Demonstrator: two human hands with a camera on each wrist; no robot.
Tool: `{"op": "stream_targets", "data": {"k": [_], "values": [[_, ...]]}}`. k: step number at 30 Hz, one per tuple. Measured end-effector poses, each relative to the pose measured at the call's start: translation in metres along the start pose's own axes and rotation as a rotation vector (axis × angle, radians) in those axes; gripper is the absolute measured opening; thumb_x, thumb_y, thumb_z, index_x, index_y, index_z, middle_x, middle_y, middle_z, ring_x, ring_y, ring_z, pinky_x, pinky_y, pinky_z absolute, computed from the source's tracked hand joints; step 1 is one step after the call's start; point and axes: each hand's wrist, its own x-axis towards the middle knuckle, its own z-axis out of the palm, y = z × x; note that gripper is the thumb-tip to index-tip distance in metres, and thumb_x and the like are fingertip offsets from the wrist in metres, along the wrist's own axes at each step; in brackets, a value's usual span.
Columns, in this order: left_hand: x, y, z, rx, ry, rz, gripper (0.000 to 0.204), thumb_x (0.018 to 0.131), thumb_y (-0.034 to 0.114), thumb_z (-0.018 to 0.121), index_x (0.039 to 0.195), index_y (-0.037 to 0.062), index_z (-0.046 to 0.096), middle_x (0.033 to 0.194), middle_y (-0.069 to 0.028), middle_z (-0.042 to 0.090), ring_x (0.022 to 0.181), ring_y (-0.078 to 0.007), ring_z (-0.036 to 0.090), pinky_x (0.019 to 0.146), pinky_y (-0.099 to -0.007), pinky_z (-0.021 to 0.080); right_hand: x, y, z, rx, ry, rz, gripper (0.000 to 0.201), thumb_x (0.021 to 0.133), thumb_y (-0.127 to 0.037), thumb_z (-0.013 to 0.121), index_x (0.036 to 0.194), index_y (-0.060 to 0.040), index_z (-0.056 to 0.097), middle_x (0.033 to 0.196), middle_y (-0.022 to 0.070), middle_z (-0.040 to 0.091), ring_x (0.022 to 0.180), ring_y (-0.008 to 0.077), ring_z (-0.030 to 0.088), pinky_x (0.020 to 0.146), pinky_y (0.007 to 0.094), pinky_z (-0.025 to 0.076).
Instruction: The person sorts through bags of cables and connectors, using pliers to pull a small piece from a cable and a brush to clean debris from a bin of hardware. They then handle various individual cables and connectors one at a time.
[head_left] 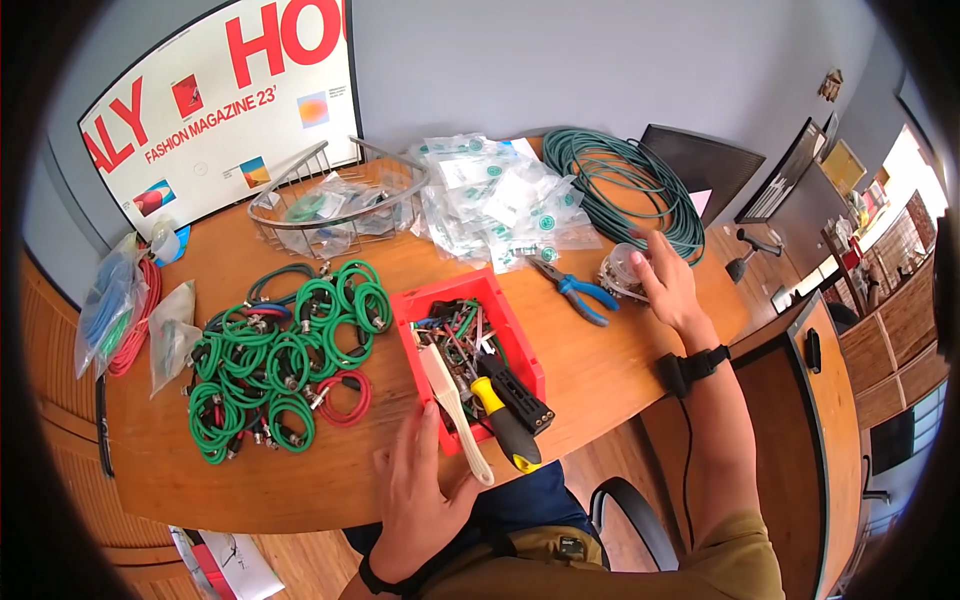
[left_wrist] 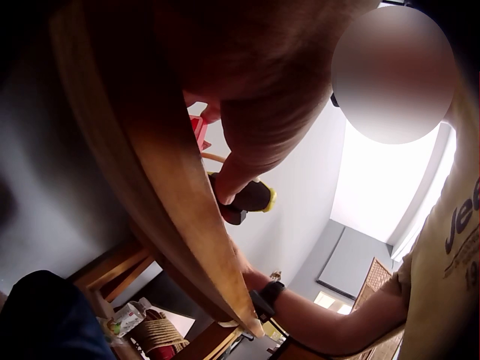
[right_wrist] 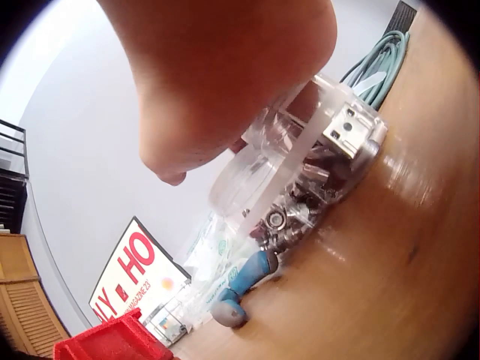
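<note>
My right hand (head_left: pixel 672 285) is at the right of the table, its thumb and fingers gripping the upper part of a clear plastic container (right_wrist: pixel 259 176). Metal connectors (right_wrist: pixel 289 221) fill the bottom of this container, which sits on the tabletop. My left hand (head_left: pixel 422 495) rests with extended fingers against the near left side of a red bin (head_left: pixel 403 318). Across that bin lie a brush (head_left: pixel 446 392) with a pale handle, a yellow-and-black screwdriver (head_left: pixel 506 428) and a black tool (head_left: pixel 518 396), over a jumble of small parts. Blue-handled pliers (head_left: pixel 580 290) lie between bin and container.
Coiled green cables (head_left: pixel 290 365) with connectors spread over the left, beside one red coil (head_left: pixel 345 398). Along the back are a wire basket (head_left: pixel 340 190), a pile of clear plastic bags (head_left: pixel 495 195) and a large dark green cable coil (head_left: pixel 620 175). A monitor (head_left: pixel 225 110) stands back left.
</note>
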Motion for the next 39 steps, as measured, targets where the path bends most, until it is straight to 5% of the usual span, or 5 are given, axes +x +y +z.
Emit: {"op": "stream_targets", "data": {"k": [12, 14, 27, 33, 39], "values": [[0.001, 0.001, 0.0, 0.005, 0.009, 0.012, 0.105, 0.08, 0.026, 0.091, 0.162, -0.0021, 0.033, 0.155, -0.0293, 0.047, 0.139, -0.0444, 0.051, 0.106, -0.0533, 0.038, -0.004, -0.003, -0.001, 0.152, 0.112, -0.022, 0.037, 0.107, -0.034, 0.051, 0.121, -0.0031, 0.067, 0.113, 0.0206, 0.068, 0.104, 0.0421, 0.067, 0.09, 0.0464, 0.051], [0.001, 0.001, 0.0, 0.007, 0.001, 0.01, 0.105, 0.08, 0.026, 0.091, 0.162, -0.0022, 0.033, 0.155, -0.0294, 0.047, 0.139, -0.0443, 0.051, 0.106, -0.0531, 0.038, -0.005, -0.002, -0.003, 0.097, 0.084, -0.277, 0.041, 0.102, -0.039, 0.059, 0.12, -0.0039, 0.068, 0.107, 0.0175, 0.068, 0.098, 0.04, 0.067, 0.086, 0.0447, 0.052], [0.001, 0.001, 0.001, -0.001, 0.019, 0.014, 0.103, 0.08, 0.026, 0.091, 0.161, -0.0024, 0.034, 0.155, -0.0291, 0.048, 0.139, -0.0445, 0.051, 0.106, -0.052, 0.039, -0.004, 0.001, 0.005, 0.091, 0.132, -0.218, 0.065, 0.091, -0.061, 0.073, 0.113, -0.0002, 0.067, 0.11, 0.0181, 0.071, 0.098, 0.0411, 0.07, 0.083, 0.0473, 0.055], [0.002, 0.001, 0.0, -0.003, 0.026, 0.013, 0.103, 0.08, 0.026, 0.091, 0.162, -0.002, 0.034, 0.154, -0.0287, 0.049, 0.137, -0.0442, 0.053, 0.106, -0.0524, 0.039, -0.002, -0.003, 0.002, -0.175, -0.051, -0.033, 0.065, 0.095, -0.055, 0.07, 0.13, -0.0003, 0.065, 0.122, 0.0213, 0.07, 0.105, 0.041, 0.07, 0.088, 0.0465, 0.055], [0.002, -0.001, -0.001, -0.012, 0.028, 0.033, 0.102, 0.081, 0.026, 0.09, 0.162, -0.0013, 0.034, 0.153, -0.0287, 0.05, 0.137, -0.0439, 0.053, 0.106, -0.052, 0.039, -0.002, -0.002, -0.002, -0.082, -0.002, -0.283, 0.068, 0.095, -0.057, 0.069, 0.134, -0.0017, 0.063, 0.123, 0.0205, 0.069, 0.107, 0.0403, 0.069, 0.091, 0.0467, 0.055]]}}
